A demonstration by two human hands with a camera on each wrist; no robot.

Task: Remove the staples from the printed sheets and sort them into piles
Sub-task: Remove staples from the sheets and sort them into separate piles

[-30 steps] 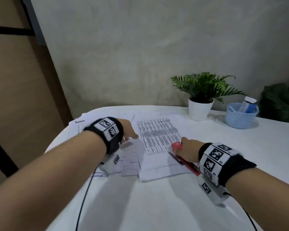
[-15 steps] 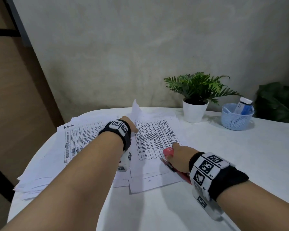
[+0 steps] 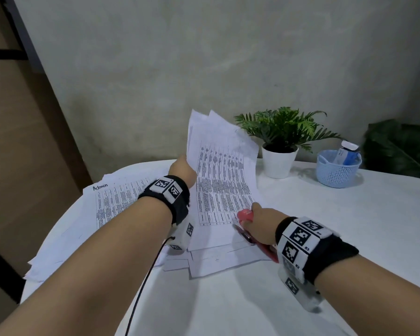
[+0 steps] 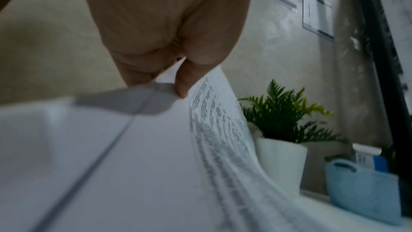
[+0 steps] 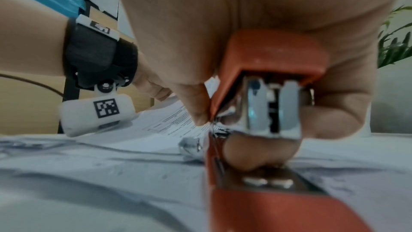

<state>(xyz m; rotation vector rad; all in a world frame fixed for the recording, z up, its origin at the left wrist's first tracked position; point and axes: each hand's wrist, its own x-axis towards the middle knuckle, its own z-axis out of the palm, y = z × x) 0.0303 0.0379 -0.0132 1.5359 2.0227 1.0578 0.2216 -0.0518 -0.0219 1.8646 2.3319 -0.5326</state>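
Observation:
My left hand point(image 3: 183, 169) pinches the left edge of a few printed sheets point(image 3: 222, 170) and holds their far end lifted above the table; in the left wrist view the thumb point(image 4: 185, 80) presses on the sheets point(image 4: 214, 112). My right hand point(image 3: 260, 220) grips a red stapler point(image 3: 246, 215) that lies on the sheets' near right corner; the right wrist view shows the stapler point(image 5: 269, 80) with fingers wrapped round it. More printed sheets point(image 3: 223, 259) lie flat beneath. A pile marked "Admin" point(image 3: 112, 204) lies at the left.
A potted fern in a white pot point(image 3: 279, 161) and a blue basket point(image 3: 337, 169) holding a tube stand at the back right of the white table point(image 3: 337, 226). A wall runs behind. The table edge curves away at the left.
My left hand has moved from the loose papers to the middle stack and raised its top sheets by their left edge. The right hand stays on the stapler.

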